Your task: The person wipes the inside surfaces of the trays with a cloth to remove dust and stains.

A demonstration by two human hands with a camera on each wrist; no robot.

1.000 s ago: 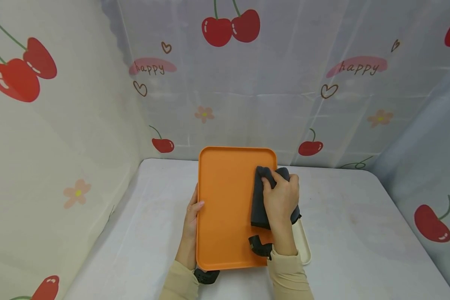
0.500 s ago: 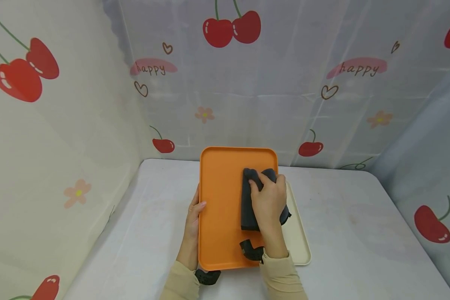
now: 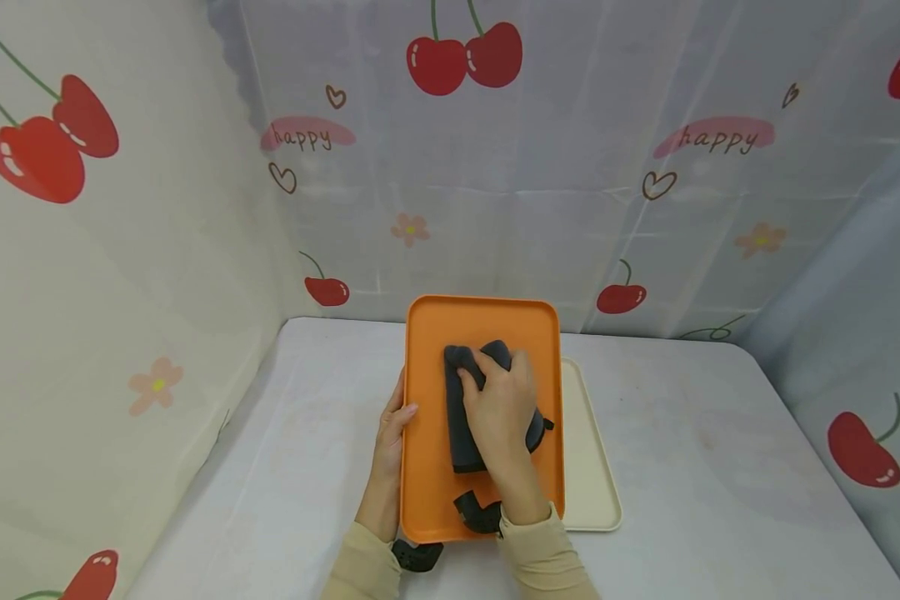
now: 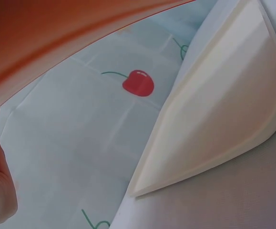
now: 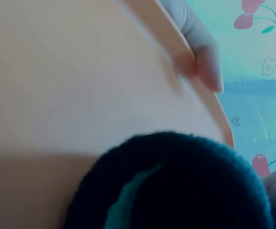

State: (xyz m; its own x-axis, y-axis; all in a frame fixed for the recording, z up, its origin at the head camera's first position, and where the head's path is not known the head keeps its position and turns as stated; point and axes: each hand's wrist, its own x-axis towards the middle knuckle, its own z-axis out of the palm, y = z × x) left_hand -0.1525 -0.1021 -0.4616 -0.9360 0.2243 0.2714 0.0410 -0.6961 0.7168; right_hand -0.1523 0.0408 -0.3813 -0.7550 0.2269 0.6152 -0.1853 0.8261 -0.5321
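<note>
My left hand (image 3: pixel 390 446) grips the left edge of an orange tray (image 3: pixel 431 500), its thumb over the rim and the fingers behind. The tray is held up above the table, and in the left wrist view its underside (image 4: pixel 80 24) shows with the hand at its edge. My right hand (image 3: pixel 501 408) pinches a folded dark grey cloth (image 3: pixel 461 425) against the middle of the tray's face. In the right wrist view the cloth (image 5: pixel 176 157) bulges large and dark in front of the tray, with the left thumb (image 5: pixel 209 71) over the rim beyond.
A cream tray (image 3: pixel 592 467) lies on the white table (image 3: pixel 690 450), partly hidden behind the orange one. Curtains (image 3: pixel 532 208) printed with cherries stand at the back and on both sides. Black camera mounts (image 3: pixel 417 556) sit on the wrists.
My right hand has slid the cloth leftward across the orange tray, from its right edge to the middle. The orange tray has shifted slightly right, and more of the cream tray shows.
</note>
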